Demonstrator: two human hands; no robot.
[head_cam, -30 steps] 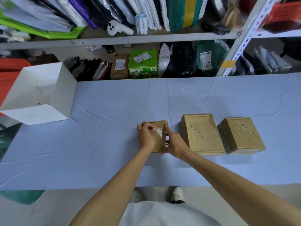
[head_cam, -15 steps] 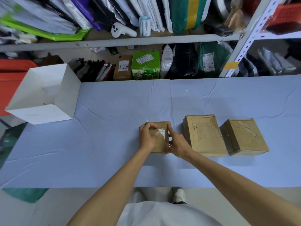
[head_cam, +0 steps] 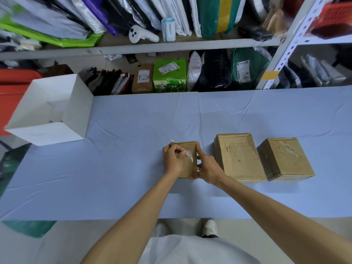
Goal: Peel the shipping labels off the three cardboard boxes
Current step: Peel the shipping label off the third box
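Observation:
Three brown cardboard boxes stand in a row on the blue tablecloth (head_cam: 133,168). The small left box (head_cam: 187,147) carries a torn white shipping label (head_cam: 189,156) on its top. My left hand (head_cam: 172,161) lies over the box's left half, its curled fingertips pinching the label's edge. My right hand (head_cam: 206,167) grips the box's right side, thumb at the near corner and fingers along the right edge. The middle box (head_cam: 238,155) and the right box (head_cam: 284,159) show bare tops with glue and tape marks.
An open white carton (head_cam: 51,113) stands at the table's far left corner. Behind the table, metal shelves (head_cam: 144,47) hold mailer bags, a label roll, a white controller, and a green box. My shoes show below the table's near edge.
My left fingers have pulled the label further across the small box, leaving less white paper showing. My right hand keeps its grip on the box. The view has shifted slightly.

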